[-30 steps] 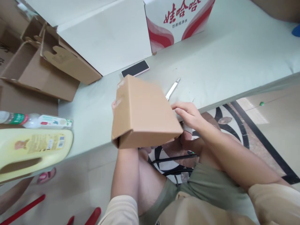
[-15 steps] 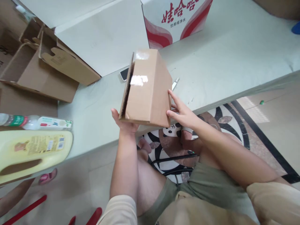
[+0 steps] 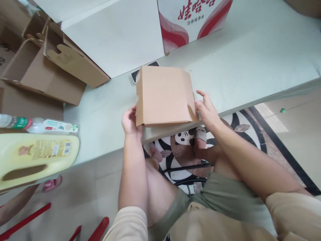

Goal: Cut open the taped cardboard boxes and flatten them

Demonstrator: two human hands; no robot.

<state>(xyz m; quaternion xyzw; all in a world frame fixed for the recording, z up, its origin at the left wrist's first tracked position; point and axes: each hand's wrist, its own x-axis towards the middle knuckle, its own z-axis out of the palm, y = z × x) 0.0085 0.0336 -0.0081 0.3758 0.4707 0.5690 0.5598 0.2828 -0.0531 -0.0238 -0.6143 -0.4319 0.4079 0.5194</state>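
Observation:
A small brown cardboard box rests on the pale table near its front edge, plain side up. My left hand grips the box's left lower corner, fingers curled on its side. My right hand presses against the box's right side with fingers partly spread. A black phone peeks out behind the box.
A red-and-white printed carton and a white board stand at the back. Open brown cartons lie at the left. A yellow jug and a plastic bottle sit at the left edge. Below the table are my knees and a patterned floor.
The box was lifted and turned in the air, taped side showing half a second ago. It has come down flat onto the table, covering the knife and most of the phone.

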